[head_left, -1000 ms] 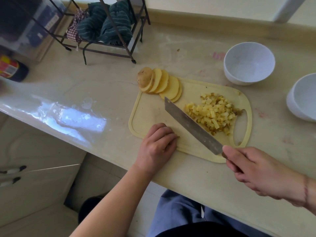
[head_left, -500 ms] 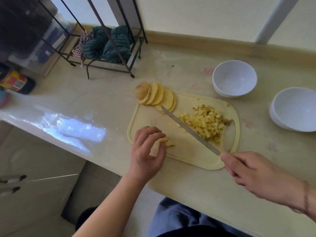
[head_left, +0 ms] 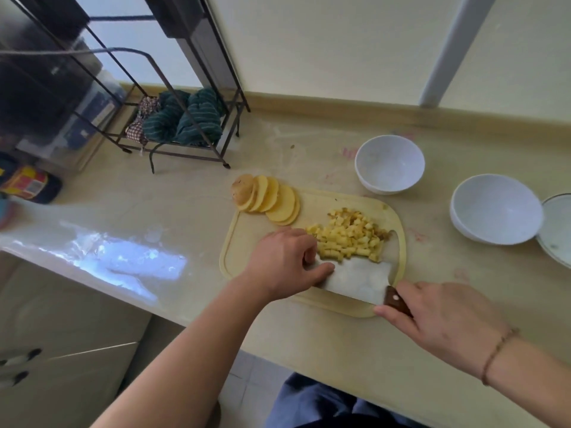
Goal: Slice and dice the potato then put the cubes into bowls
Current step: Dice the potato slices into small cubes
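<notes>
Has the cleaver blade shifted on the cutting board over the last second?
Yes. The cleaver now lies flat at the cutting board's near edge, below the potato cubes; earlier it stood diagonal.

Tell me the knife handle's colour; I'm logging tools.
Dark reddish-brown with a pale rivet, on the knife handle, gripped by the right hand; head view.

plate (head_left: 556, 230) cut off at right edge; cleaver (head_left: 355, 278) tip hidden under left hand (head_left: 284, 261)

Shiny metal cleaver (head_left: 355, 278), wooden handle (head_left: 397, 301)
</notes>
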`<move>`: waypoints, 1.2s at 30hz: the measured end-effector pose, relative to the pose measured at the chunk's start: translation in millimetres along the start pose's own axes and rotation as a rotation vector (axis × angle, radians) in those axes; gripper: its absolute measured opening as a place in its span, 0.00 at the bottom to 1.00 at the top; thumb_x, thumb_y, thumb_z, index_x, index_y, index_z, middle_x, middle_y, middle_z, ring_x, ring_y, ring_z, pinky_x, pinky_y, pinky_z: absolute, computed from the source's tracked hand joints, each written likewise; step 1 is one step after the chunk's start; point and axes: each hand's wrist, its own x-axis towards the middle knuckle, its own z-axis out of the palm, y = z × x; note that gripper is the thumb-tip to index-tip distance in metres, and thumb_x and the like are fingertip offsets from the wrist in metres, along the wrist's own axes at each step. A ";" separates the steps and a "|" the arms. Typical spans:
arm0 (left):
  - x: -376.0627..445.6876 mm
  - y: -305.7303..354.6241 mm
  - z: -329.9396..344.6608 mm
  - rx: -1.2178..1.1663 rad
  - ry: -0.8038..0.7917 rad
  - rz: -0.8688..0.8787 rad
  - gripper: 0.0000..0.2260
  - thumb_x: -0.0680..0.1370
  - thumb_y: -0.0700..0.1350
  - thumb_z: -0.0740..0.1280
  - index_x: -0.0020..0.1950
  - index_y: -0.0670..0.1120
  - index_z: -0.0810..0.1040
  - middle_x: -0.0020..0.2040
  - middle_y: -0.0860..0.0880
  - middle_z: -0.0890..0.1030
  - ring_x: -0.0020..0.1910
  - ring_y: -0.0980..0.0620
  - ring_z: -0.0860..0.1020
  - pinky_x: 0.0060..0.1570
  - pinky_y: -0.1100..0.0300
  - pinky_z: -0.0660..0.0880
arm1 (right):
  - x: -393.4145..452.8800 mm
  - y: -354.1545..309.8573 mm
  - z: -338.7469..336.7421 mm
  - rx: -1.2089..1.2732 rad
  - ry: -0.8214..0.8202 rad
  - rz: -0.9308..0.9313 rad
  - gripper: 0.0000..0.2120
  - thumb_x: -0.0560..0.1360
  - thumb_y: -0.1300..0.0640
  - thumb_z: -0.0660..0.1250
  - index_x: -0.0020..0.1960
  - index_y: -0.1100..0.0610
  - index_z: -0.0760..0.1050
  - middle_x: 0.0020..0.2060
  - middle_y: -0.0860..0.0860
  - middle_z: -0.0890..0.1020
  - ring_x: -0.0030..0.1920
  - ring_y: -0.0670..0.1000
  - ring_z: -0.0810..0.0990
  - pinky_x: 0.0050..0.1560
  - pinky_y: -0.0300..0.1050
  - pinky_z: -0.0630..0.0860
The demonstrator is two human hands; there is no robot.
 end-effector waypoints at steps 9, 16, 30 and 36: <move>24.7 5.2 8.0 -0.053 -0.049 -0.081 0.17 0.79 0.56 0.71 0.37 0.49 0.71 0.35 0.56 0.69 0.38 0.53 0.69 0.31 0.64 0.61 | 6.5 -1.3 -3.2 0.011 -0.040 -0.028 0.33 0.66 0.28 0.24 0.46 0.45 0.60 0.44 0.45 0.79 0.40 0.48 0.78 0.37 0.44 0.70; 28.0 5.4 13.8 -0.110 0.052 -0.159 0.13 0.81 0.49 0.70 0.41 0.43 0.78 0.39 0.50 0.75 0.42 0.50 0.72 0.39 0.52 0.73 | 9.8 -5.1 -10.9 0.030 -0.057 -0.055 0.29 0.69 0.30 0.31 0.47 0.46 0.61 0.44 0.45 0.79 0.39 0.49 0.76 0.36 0.44 0.69; 51.5 31.6 5.7 0.069 -0.078 0.036 0.28 0.75 0.67 0.68 0.29 0.50 0.60 0.28 0.52 0.69 0.32 0.49 0.70 0.32 0.57 0.60 | 26.4 -4.7 -24.0 -0.184 -0.099 -0.127 0.29 0.77 0.31 0.39 0.58 0.50 0.67 0.49 0.48 0.80 0.46 0.53 0.81 0.37 0.47 0.70; 51.9 23.7 11.0 0.065 0.016 0.021 0.25 0.80 0.59 0.69 0.30 0.49 0.62 0.28 0.54 0.66 0.31 0.49 0.69 0.32 0.57 0.62 | 24.1 -8.2 -25.7 -0.221 -0.130 -0.116 0.28 0.78 0.32 0.40 0.58 0.50 0.67 0.51 0.48 0.80 0.48 0.53 0.81 0.37 0.47 0.67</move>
